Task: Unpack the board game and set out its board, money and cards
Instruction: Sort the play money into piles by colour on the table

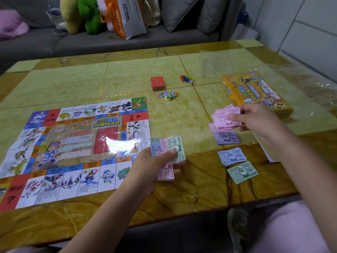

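The paper game board (73,148) lies unfolded on the left of the table. My left hand (155,165) grips a mixed stack of play money (168,154) by the board's right edge. My right hand (259,123) pinches a few pink notes (226,115) just above a pink pile (214,127). Below that lie a purple pile (227,138), a blue pile (231,156) and a green pile (242,171). A red card deck (158,83), coloured pawns with a die (187,79) and small cut-out tokens (168,95) sit mid-table.
The yellow game box (255,94) rests at the right, with clear plastic wrap (310,92) beside it and white paper (268,152) under my right forearm. A grey sofa (91,42) with plush toys and a shopping bag (125,17) stands behind the table.
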